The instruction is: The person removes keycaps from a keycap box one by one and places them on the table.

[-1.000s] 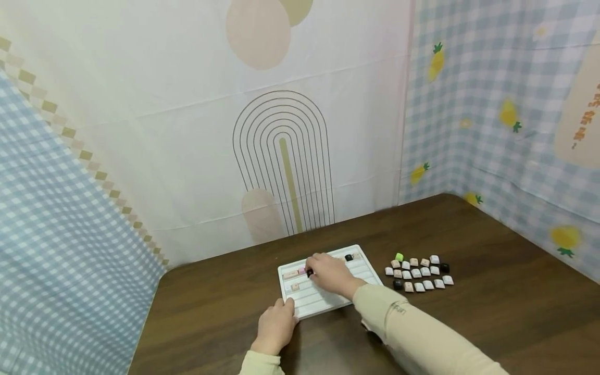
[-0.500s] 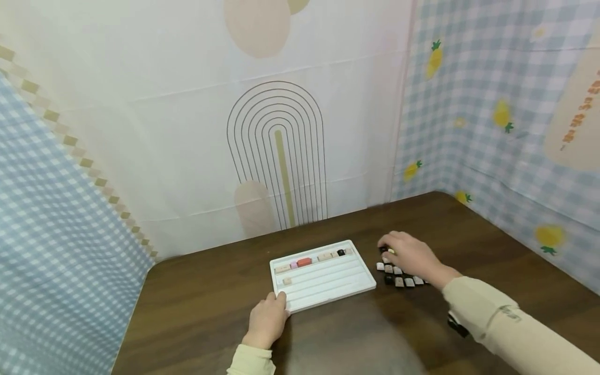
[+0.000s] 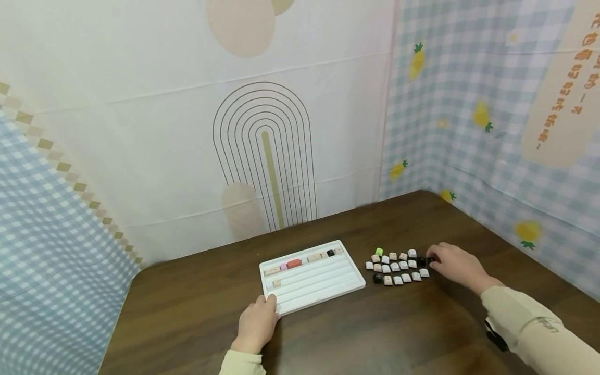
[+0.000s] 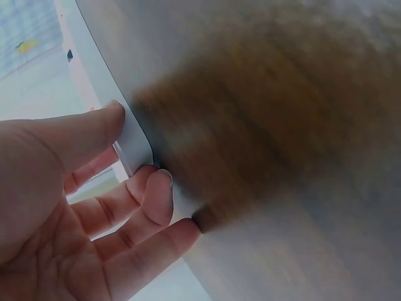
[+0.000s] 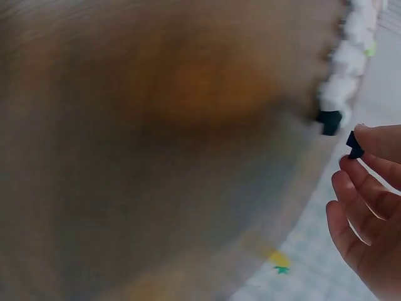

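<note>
My left hand grips the near left corner of a white tray with ridged rows. In the left wrist view the thumb lies along the tray's edge and the fingers curl at its corner. Beige, pink, red and black keycaps sit in the tray's far row; a beige keycap is in the row below. At the right end of the loose keycaps, my right hand pinches a black keycap between thumb and fingertips. Another black keycap lies on the table just left of it.
Loose keycaps, mostly white and beige, lie in rough rows right of the tray. A green keycap is at their back and a black one at front left. The brown table ends at fabric hangings behind and to the right.
From above the tray, my right hand has moved right, past the green keycap to the group's right end, carrying a black keycap. The left hand stays at the tray corner while the view shifts.
</note>
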`<act>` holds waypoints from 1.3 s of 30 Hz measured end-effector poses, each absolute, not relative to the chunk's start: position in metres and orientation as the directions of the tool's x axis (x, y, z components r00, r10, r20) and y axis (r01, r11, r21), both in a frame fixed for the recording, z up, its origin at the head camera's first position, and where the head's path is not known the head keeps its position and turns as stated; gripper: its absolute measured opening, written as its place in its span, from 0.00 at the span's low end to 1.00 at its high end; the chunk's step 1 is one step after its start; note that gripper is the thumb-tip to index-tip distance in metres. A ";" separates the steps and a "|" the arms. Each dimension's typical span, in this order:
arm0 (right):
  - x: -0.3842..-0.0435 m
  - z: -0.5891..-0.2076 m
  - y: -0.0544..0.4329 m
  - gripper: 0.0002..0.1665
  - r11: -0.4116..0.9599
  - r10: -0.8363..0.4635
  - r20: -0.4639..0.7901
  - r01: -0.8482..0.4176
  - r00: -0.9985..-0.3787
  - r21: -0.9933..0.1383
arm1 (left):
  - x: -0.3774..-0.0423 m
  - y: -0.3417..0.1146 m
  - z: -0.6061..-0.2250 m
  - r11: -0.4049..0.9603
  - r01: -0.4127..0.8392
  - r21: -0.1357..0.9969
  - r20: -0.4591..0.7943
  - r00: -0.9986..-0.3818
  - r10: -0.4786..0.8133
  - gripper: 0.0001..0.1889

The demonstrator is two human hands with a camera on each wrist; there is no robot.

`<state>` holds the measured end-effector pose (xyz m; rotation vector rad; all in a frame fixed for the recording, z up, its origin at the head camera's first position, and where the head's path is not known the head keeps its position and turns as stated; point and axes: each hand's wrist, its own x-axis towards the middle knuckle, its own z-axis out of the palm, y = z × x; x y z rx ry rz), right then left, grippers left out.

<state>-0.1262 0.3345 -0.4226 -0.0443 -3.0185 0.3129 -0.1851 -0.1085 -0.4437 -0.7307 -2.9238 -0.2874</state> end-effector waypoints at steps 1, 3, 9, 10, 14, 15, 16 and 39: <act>-0.124 -0.425 0.336 0.09 0.978 0.041 0.087 0.022 -0.995 -0.208 | -0.185 -0.109 -0.443 0.866 0.475 0.157 0.153 -0.878 0.454 0.12; -0.122 -0.430 0.338 0.09 0.976 0.036 0.063 0.021 -0.997 -0.215 | -0.185 -0.109 -0.443 0.867 0.473 0.157 0.150 -0.879 0.453 0.12; -0.122 -0.440 0.338 0.10 0.975 0.038 0.019 0.033 -0.999 -0.218 | -0.184 -0.109 -0.442 0.865 0.478 0.155 0.157 -0.876 0.456 0.12; -0.122 -0.441 0.338 0.11 0.976 0.043 0.015 0.039 -0.999 -0.216 | -0.184 -0.109 -0.442 0.864 0.479 0.155 0.158 -0.875 0.457 0.12; -0.123 -0.442 0.337 0.12 0.976 0.047 0.006 0.045 -0.999 -0.212 | -0.184 -0.110 -0.442 0.863 0.483 0.152 0.170 -0.872 0.458 0.12; -0.123 -0.442 0.337 0.12 0.976 0.046 0.002 0.045 -0.999 -0.214 | -0.183 -0.111 -0.442 0.862 0.484 0.150 0.175 -0.871 0.458 0.12; -0.123 -0.441 0.337 0.12 0.975 0.047 -0.001 0.046 -0.999 -0.216 | -0.183 -0.111 -0.442 0.861 0.485 0.149 0.180 -0.870 0.459 0.12; -0.226 -0.368 0.135 0.13 0.953 -0.177 0.117 -0.200 -0.977 -0.228 | -0.192 -0.139 -0.437 0.868 0.466 0.173 0.156 -0.883 0.443 0.13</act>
